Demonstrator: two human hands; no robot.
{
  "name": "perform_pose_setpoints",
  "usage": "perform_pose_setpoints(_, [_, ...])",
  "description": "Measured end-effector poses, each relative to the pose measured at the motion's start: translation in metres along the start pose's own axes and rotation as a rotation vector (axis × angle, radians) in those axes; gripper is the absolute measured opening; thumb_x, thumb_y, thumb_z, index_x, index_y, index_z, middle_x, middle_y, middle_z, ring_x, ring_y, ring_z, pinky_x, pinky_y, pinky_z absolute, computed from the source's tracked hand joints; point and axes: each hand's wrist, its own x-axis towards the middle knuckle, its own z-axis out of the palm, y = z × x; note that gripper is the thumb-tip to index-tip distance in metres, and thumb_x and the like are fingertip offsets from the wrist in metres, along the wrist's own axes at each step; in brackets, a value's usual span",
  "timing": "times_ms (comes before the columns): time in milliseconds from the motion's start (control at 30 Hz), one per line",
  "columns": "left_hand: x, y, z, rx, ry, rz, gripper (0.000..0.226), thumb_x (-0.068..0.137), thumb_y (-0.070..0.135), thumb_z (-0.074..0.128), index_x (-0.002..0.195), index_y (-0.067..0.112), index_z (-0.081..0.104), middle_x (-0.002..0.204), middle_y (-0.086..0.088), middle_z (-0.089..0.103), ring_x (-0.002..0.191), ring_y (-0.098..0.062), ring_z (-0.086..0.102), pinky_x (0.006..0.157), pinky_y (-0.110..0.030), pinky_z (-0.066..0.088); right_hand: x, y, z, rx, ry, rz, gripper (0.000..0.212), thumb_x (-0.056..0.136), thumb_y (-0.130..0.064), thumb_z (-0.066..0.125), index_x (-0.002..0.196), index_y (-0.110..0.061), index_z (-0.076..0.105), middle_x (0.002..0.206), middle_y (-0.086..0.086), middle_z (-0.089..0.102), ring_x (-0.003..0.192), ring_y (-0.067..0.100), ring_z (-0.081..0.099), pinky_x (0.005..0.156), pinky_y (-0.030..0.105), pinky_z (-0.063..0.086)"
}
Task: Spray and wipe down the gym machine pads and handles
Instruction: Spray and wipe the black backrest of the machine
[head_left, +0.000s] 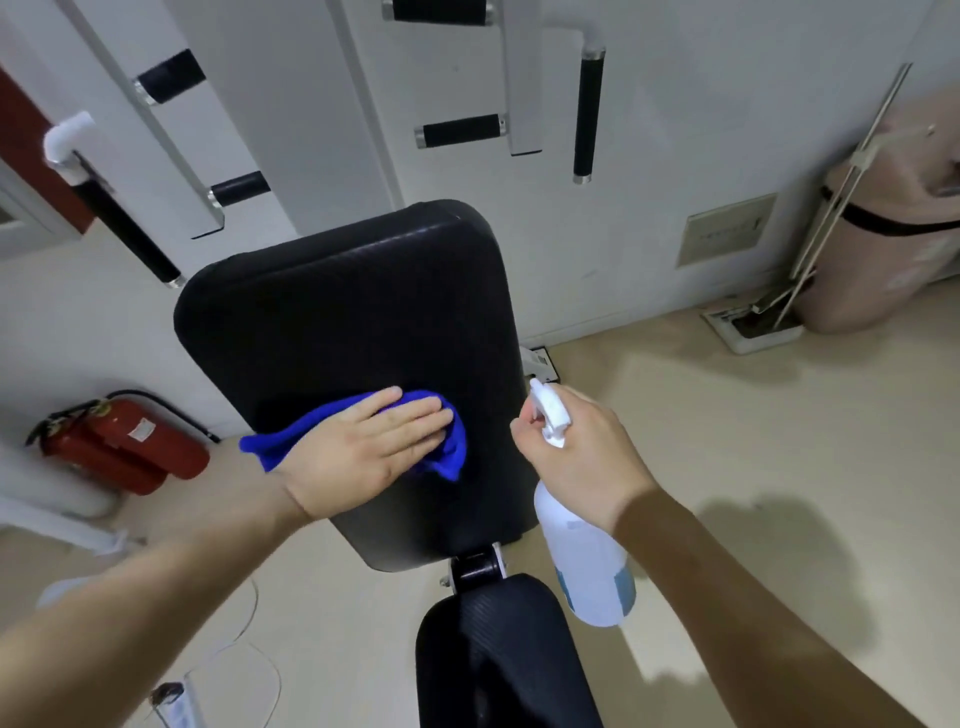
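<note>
A black padded backrest (343, 312) of the gym machine fills the middle of the view, with a black seat pad (493, 654) below it. My left hand (363, 447) lies flat with straight fingers on a blue cloth (447, 452), pressing it onto the lower part of the backrest. My right hand (576, 452) grips the neck of a white spray bottle (587, 566) just right of the backrest, nozzle pointing up and left. Black foam handles (462, 131) on white bars hang above the backrest.
A red fire extinguisher (130, 447) lies on the floor at the left. A vertical black grip (588, 114) hangs at upper right. A pink bag (893, 223) and a dustpan with broom (758, 322) stand by the right wall. Beige floor spreads to the right.
</note>
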Motion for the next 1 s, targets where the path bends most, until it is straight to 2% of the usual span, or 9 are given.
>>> perform_pose_setpoints(100, [-0.027, 0.015, 0.004, -0.004, -0.256, 0.185, 0.044, 0.085, 0.011, 0.064, 0.129, 0.011, 0.062, 0.152, -0.004, 0.034, 0.147, -0.021, 0.019, 0.12, -0.043, -0.002, -0.005, 0.005, 0.019, 0.002, -0.091, -0.011, 0.028, 0.09, -0.021, 0.057, 0.076, 0.001, 0.049, 0.069, 0.002, 0.047, 0.06, 0.014, 0.039, 0.059, 0.025, 0.037])
perform_pose_setpoints(167, [-0.029, 0.011, -0.007, -0.037, -0.239, 0.176, 0.038, 0.086, 0.01, 0.06, 0.124, 0.01, 0.066, 0.148, -0.004, 0.042, 0.139, -0.02, 0.038, 0.118, -0.041, 0.002, -0.009, 0.008, 0.032, -0.014, -0.12, -0.022, 0.034, 0.09, -0.022, 0.057, 0.065, -0.004, 0.042, 0.061, -0.002, 0.041, 0.056, 0.014, 0.036, 0.058, 0.029, 0.036])
perform_pose_setpoints(333, [-0.059, -0.031, -0.044, -0.081, -0.118, -0.126, 0.046, 0.092, 0.009, 0.034, 0.13, -0.001, 0.058, 0.151, -0.011, 0.041, 0.149, -0.022, 0.01, 0.116, -0.036, 0.012, -0.012, -0.003, 0.056, -0.064, -0.126, -0.072, 0.039, 0.086, -0.024, 0.055, 0.057, -0.013, 0.033, 0.053, -0.003, 0.036, 0.051, 0.018, 0.036, 0.053, 0.035, 0.037])
perform_pose_setpoints(467, [-0.087, -0.032, -0.059, -0.119, 0.012, -0.424, 0.039, 0.097, -0.003, 0.033, 0.12, -0.007, 0.063, 0.14, -0.016, 0.053, 0.115, -0.038, 0.052, 0.112, -0.028, 0.024, -0.01, -0.017, 0.074, -0.13, -0.159, -0.162, 0.029, 0.086, -0.029, 0.053, 0.065, -0.01, 0.046, 0.065, -0.001, 0.048, 0.063, 0.023, 0.05, 0.062, 0.039, 0.047])
perform_pose_setpoints(600, [-0.082, -0.015, -0.056, -0.198, 0.176, -0.717, 0.027, 0.094, 0.005, 0.051, 0.112, 0.002, 0.071, 0.128, -0.013, 0.062, 0.088, -0.032, 0.045, 0.082, -0.035, 0.041, -0.009, -0.024, 0.092, -0.236, -0.191, -0.181, 0.043, 0.087, -0.021, 0.054, 0.053, -0.018, 0.027, 0.052, -0.002, 0.034, 0.054, 0.021, 0.036, 0.053, 0.032, 0.031])
perform_pose_setpoints(700, [-0.075, -0.005, -0.054, -0.367, 0.255, -0.976, 0.028, 0.095, 0.016, 0.05, 0.111, 0.011, 0.072, 0.121, -0.013, 0.062, 0.085, -0.034, 0.052, 0.072, -0.038, 0.048, -0.009, -0.025, 0.099, -0.256, -0.227, -0.149, 0.036, 0.086, -0.022, 0.054, 0.056, -0.014, 0.035, 0.057, -0.001, 0.042, 0.058, 0.023, 0.043, 0.057, 0.036, 0.04])
perform_pose_setpoints(833, [-0.076, -0.003, -0.048, -0.524, 0.497, -1.195, 0.031, 0.086, -0.003, 0.062, 0.109, 0.014, 0.074, 0.099, -0.004, 0.048, 0.077, -0.005, 0.044, 0.072, -0.016, 0.04, -0.01, -0.031, 0.109, -0.238, -0.286, -0.198, 0.02, 0.087, -0.023, 0.053, 0.073, -0.009, 0.05, 0.077, 0.002, 0.055, 0.074, 0.026, 0.056, 0.071, 0.042, 0.05])
perform_pose_setpoints(900, [-0.074, 0.0, -0.046, -0.649, 0.577, -1.334, 0.038, 0.083, -0.007, 0.063, 0.112, 0.016, 0.072, 0.091, 0.006, 0.043, 0.075, 0.003, 0.043, 0.073, -0.005, 0.035, -0.011, -0.034, 0.117, -0.243, -0.291, -0.204, 0.022, 0.087, -0.02, 0.054, 0.07, -0.007, 0.048, 0.072, 0.003, 0.052, 0.071, 0.028, 0.055, 0.069, 0.043, 0.05])
perform_pose_setpoints(1000, [-0.074, 0.011, -0.039, -0.779, 0.595, -1.429, 0.042, 0.079, -0.01, 0.06, 0.11, 0.017, 0.07, 0.088, -0.005, 0.054, 0.079, 0.008, 0.048, 0.074, -0.003, 0.035, -0.01, -0.036, 0.132, -0.333, -0.303, -0.2, 0.037, 0.088, -0.017, 0.054, 0.057, -0.014, 0.032, 0.057, -0.001, 0.038, 0.059, 0.025, 0.042, 0.059, 0.036, 0.04])
